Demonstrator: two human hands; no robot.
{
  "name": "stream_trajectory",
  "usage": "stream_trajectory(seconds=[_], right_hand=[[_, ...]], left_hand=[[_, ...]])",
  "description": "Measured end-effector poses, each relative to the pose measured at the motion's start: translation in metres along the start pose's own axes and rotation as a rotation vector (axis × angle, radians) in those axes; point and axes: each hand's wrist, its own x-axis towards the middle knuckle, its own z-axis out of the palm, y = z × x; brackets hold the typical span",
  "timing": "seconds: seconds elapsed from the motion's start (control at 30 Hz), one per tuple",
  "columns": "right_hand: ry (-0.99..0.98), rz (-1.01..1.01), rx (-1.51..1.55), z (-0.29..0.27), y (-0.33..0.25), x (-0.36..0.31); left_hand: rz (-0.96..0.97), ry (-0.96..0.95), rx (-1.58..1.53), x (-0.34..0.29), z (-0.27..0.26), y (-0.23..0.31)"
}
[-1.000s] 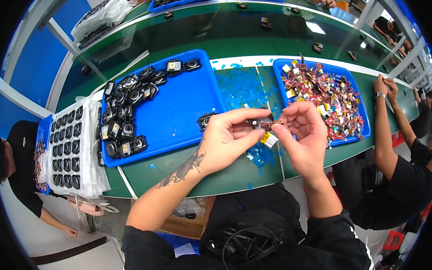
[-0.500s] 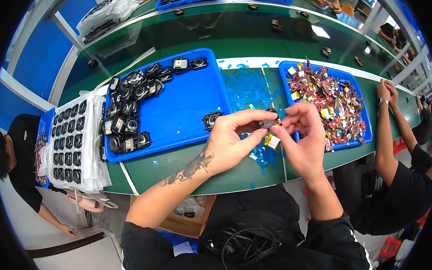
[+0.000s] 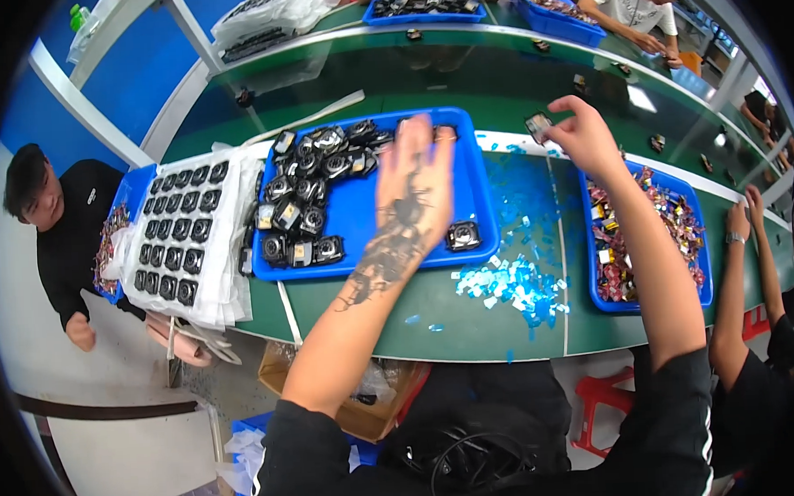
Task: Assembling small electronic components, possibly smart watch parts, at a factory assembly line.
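My left hand [image 3: 416, 172] is over the far side of a blue tray [image 3: 361, 232], its fingers smeared by motion and partly covering the dark parts there. Several black watch-like housings [image 3: 312, 221] crowd the tray's left and far sides, and a single black housing [image 3: 463, 236] sits at its near right corner. My right hand [image 3: 583, 138] reaches to the white strip along the far belt. Between its thumb and fingers is a small dark watch-like module [image 3: 538, 126] with a pale face.
On the right stands a blue bin [image 3: 601, 299] of small red circuit boards and battery pieces. Blue and white film scraps [image 3: 514, 287] litter the green table [image 3: 401, 336]. White trays of black housings [image 3: 170, 231] lie left. Co-workers sit left, right and across the belt [image 3: 487, 80].
My hands have parted from their shared hold over the table. The left has gone up over the tray; the right has carried a module forward to the belt's edge. The view has shifted.
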Motion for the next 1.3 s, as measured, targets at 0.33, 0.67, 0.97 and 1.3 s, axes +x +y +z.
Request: stream_trajectory(seconds=[0.33,0.67,0.97,1.3], right_hand=[[-0.037,0.314,-0.512,0.028,0.037,0.062],[0.082,0.049,-0.490,-0.032,0.045,0.042],[-0.272,-0.113,-0.394,-0.073,0.021,-0.035],[-0.421,-0.259,-0.451,-0.070,0.043,-0.055]], left_hand=[[-0.270,-0.163,0.165,-0.013,-0.017,-0.032],[-0.210,-0.252,0.059,-0.012,-0.014,-0.031],[-0.241,-0.266,0.122,-0.012,-0.027,-0.034],[-0.308,-0.322,0.074,-0.013,-0.045,-0.053]])
